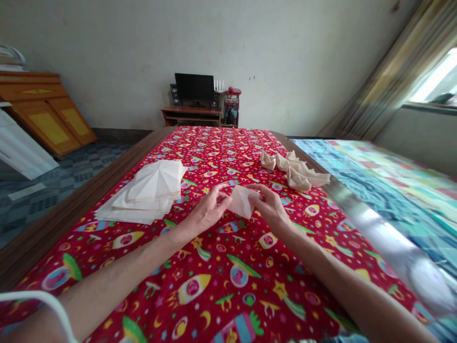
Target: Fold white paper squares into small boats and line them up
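Over the middle of the red patterned cloth point(203, 257), a small folded piece of cream paper point(242, 201) is held between my two hands. My left hand point(213, 207) pinches its left edge between thumb and fingers. On the opposite side, my right hand point(269, 204) grips the right edge, its thumb in front and fingers partly behind. Creased cream sheets point(157, 183) lie in a loose stack to the left. Several folded paper shapes point(298, 178) with pointed tips are grouped at the right, beyond my right hand.
At the far wall stands a desk point(193, 111) with a monitor point(194, 87) and speakers. A bed with a colourful spread point(342, 186) runs along the right. An orange cabinet point(50, 112) is at far left, and a white curved cord point(39, 296) crosses the lower left corner.
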Demonstrator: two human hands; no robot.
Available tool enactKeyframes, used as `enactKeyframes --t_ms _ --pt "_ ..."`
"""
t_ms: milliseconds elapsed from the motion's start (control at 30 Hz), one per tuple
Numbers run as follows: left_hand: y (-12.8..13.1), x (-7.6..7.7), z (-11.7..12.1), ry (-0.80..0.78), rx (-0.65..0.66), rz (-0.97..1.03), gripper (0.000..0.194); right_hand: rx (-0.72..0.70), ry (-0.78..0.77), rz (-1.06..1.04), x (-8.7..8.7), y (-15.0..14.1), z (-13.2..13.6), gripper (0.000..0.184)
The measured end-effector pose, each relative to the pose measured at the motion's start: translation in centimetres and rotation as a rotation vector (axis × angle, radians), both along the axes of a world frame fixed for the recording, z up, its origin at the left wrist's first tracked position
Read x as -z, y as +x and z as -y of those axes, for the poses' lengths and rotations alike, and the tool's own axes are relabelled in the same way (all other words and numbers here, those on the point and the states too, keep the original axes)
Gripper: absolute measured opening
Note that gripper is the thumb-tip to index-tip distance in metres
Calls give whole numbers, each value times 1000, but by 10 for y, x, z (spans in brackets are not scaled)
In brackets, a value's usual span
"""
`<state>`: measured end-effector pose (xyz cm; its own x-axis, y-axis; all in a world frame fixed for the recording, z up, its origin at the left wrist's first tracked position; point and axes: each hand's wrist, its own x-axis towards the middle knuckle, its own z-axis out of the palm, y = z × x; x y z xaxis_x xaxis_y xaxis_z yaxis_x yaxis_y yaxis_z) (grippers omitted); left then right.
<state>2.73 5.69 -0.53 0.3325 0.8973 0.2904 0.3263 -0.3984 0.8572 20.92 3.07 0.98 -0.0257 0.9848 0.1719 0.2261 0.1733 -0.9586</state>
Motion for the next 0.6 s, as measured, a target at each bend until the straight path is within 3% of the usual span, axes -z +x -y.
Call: enactKeyframes --t_ms 67,133,267,333,467,600 --pt "-1 4 -4 -76 73 17 51 -59 -78 -42 5 0 -1 36" --pt "-3 4 -5 -42 59 -27 55 -62 -70 98 9 0 -1 32" --pt "-6 0 -2 129 -24 -271 42 8 276 617 16 4 1 17" --pt "-8 0 0 281 -29 -388 36 10 437 761 17 7 1 13" --pt "-11 0 4 518 -25 -509 28 -117 531 803 20 13 0 10" --pt "-16 1 8 539 112 -473 16 -229 549 775 22 18 -3 16"
